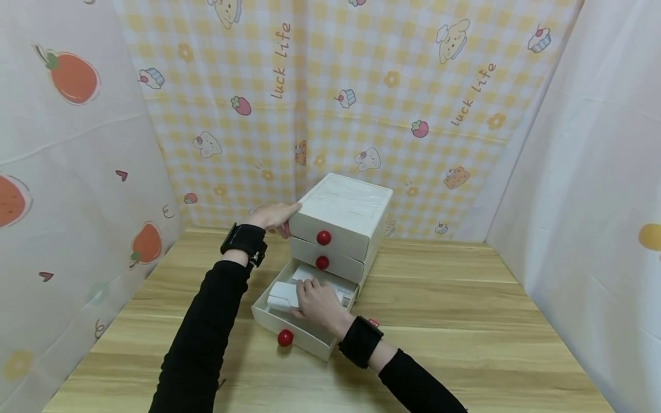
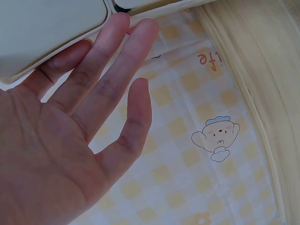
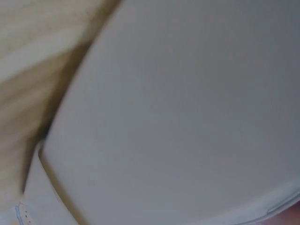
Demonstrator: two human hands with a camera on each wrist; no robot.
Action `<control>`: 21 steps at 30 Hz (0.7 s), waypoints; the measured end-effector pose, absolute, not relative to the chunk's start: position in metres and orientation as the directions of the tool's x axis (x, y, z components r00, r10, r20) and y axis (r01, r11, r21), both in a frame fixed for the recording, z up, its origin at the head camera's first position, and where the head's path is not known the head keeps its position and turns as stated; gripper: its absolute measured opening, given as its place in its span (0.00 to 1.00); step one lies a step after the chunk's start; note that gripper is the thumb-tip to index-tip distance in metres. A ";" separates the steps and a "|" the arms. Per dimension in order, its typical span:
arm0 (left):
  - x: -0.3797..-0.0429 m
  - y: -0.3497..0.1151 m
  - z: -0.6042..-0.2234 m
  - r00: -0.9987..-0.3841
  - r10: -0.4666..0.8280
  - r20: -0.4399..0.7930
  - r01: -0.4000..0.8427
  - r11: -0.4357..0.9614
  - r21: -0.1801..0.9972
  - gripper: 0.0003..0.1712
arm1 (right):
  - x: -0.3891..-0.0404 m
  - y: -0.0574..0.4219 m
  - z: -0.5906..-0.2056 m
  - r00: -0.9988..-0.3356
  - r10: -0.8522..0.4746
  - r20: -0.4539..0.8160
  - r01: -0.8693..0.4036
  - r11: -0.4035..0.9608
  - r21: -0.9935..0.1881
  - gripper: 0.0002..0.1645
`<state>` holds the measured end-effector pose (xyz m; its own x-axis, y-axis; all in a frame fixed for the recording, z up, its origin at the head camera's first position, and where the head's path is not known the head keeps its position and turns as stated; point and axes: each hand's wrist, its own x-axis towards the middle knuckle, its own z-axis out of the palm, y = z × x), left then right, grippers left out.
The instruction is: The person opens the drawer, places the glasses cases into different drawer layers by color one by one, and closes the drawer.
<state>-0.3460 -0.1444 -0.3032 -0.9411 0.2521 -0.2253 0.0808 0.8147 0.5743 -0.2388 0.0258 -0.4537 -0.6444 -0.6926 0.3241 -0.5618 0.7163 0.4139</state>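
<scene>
A cream desktop drawer cabinet (image 1: 347, 203) with red round knobs stands on the table, its bottom drawer (image 1: 304, 339) pulled out. My left hand (image 1: 273, 217) rests against the cabinet's upper left side; the left wrist view shows its fingers fairly straight, tips at the cabinet's side. My right hand (image 1: 321, 304) reaches into the open drawer and grips a small white box (image 1: 282, 296), fingers over its top and thumb at its front side. Behind it in the drawer lies another white box (image 1: 304, 272), partly hidden by the hand. Mostly the drawer's outer wall (image 3: 178, 117) fills the right wrist view.
The two upper drawers, with red knobs (image 1: 323, 238), are closed. Wood-grain tabletop (image 1: 444, 310) extends on both sides of the cabinet. A yellow checked curtain (image 1: 330, 132) hangs close behind, with pale cloth (image 1: 583, 172) at the sides.
</scene>
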 end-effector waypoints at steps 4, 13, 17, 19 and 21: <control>-0.347 -0.143 -0.305 -0.942 0.251 -0.221 0.076 0.804 0.589 0.41 | -0.238 0.026 -0.464 -0.664 -0.685 0.301 -0.561 0.722 0.404 0.32; -0.348 -0.143 -0.304 -0.942 0.256 -0.216 0.086 0.810 0.580 0.42 | -0.242 0.031 -0.464 -0.688 -0.692 0.219 -0.614 0.716 0.332 0.31; -0.348 -0.144 -0.303 -0.939 0.264 -0.222 0.096 0.818 0.567 0.41 | -0.237 0.034 -0.452 -0.601 -0.742 0.296 -0.630 0.669 0.395 0.26; -0.348 -0.144 -0.303 -0.937 0.266 -0.227 0.099 0.824 0.558 0.41 | -0.231 0.033 -0.444 -0.542 -0.770 0.336 -0.630 0.637 0.444 0.24; -0.348 -0.144 -0.303 -0.936 0.266 -0.231 0.100 0.828 0.551 0.40 | -0.222 0.029 -0.437 -0.480 -0.798 0.365 -0.635 0.603 0.484 0.24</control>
<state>-0.3481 -0.1444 -0.3025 -0.9360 0.2660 -0.2306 0.0996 0.8284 0.5512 -0.2215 0.0294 -0.4366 -0.4796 -0.7980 0.3648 -0.6349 0.6026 0.4835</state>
